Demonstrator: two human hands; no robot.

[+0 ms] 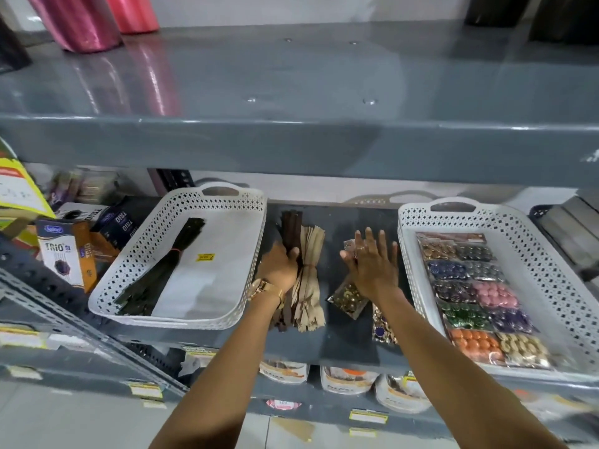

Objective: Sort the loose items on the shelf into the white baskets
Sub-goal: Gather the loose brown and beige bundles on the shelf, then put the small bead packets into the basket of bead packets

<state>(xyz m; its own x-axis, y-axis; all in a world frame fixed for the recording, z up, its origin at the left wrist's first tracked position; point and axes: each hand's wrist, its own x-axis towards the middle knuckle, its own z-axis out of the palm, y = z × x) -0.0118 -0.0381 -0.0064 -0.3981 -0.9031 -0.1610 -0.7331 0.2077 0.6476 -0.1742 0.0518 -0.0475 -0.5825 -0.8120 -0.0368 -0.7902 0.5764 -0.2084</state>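
Two white perforated baskets on a grey shelf [337, 348], one toward the left end, one toward the right end, bare shelf between them. Left basket [227, 228]: a bundle of dark green zippers [162, 264] lying lengthwise, plus a small yellow label [205, 257]. Right basket [531, 254]: rows of bagged buttons [476, 296] in gold, blue, pink, green, orange and cream.

Between the baskets, loose goods: a brown zipper bundle [291, 226] and a beige zipper bundle [308, 286] side by side just beside the left basket, running from mid-shelf to the front edge. Left hand [280, 265], gold watch [262, 288] at the wrist, laid on the brown bundle, fingers curled over it, thumb against the beige one. Right hand [372, 265] flat with fingers spread and extended, palm down over a small packet of gold pieces [348, 294]; contact unclear. Another clear packet [351, 246] under the fingertips, and a decorated packet [382, 325] near the front edge beside the right basket.

Left of the left basket, boxes marked TRIO [64, 254].
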